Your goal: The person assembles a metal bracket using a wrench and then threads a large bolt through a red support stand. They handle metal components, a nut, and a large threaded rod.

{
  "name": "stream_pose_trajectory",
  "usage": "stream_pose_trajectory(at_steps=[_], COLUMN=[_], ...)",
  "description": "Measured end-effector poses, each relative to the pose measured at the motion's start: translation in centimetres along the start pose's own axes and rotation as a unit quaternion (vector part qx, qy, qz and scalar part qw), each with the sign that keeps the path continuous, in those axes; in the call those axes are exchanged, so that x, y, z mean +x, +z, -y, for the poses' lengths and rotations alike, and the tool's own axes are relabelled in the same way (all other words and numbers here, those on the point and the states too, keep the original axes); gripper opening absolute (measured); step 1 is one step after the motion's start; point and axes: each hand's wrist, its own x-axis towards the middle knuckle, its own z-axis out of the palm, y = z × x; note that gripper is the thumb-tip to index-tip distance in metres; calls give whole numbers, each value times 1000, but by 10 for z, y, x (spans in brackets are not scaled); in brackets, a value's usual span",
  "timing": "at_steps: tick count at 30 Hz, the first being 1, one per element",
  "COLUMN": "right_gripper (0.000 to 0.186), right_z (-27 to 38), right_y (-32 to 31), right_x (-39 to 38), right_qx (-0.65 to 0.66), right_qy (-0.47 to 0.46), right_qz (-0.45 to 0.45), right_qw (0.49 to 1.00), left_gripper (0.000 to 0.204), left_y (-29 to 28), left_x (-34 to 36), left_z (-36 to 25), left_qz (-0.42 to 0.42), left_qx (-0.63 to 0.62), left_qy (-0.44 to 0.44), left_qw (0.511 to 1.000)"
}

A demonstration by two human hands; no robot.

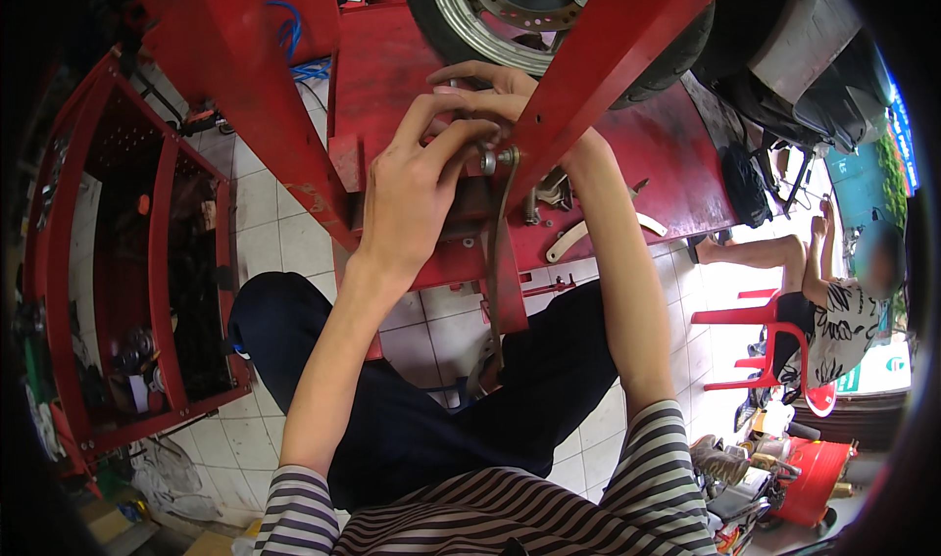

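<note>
My left hand [412,174] has its fingers curled near a metal bolt with a washer [495,161] on the right red upright [588,66]. My right hand [515,96] is partly behind my left and the upright, fingers bent; what both fingers hold is hidden. A flat metal lever [500,252] hangs down beside the bolt. On the red platform [372,61] lie a curved pale bracket [578,229] and small metal parts [534,208]. Above is a wheel with a brake disc [500,7].
The left red upright [245,96] rises from the platform. A red tool trolley [167,291] stands left, blue cable [294,32] behind. Black vehicle bodywork [804,76] is at upper right. Another person [833,321] sits on a red chair [745,316] at right, above piled parts and a red drum [804,478].
</note>
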Motion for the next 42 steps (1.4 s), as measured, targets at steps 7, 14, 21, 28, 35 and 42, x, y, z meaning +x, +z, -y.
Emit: stream_pose_trajectory(at_steps=[7,14,21,28,35,42], right_gripper=[49,45,26,26,39,32], right_z=[-16,-19,-11,-19,-29,-33], right_y=[-2,-13,-25,31,74,71], right_x=[-5,-13,-50,-138,-143,-135], right_qx=[61,20,-146,-462,-434,-486], right_qy=[-33,-75,-206,-459,-456,-493], right_qz=[-31,-166,-399,-234,-91,-96], right_qw=[997,983,882,722,771,716], left_gripper=[34,11,10,24,32,37], left_y=[-11,-17,-30,-33,-17,-11], left_x=[2,-9,-16,-28,-31,-29], left_z=[6,-3,-30,-26,-30,-28], left_qz=[-56,-119,2,120,155,179], left_qx=[84,20,-440,-547,-589,-537], left_qy=[137,82,-221,-352,-381,-384], left_qw=[985,989,870,750,695,730])
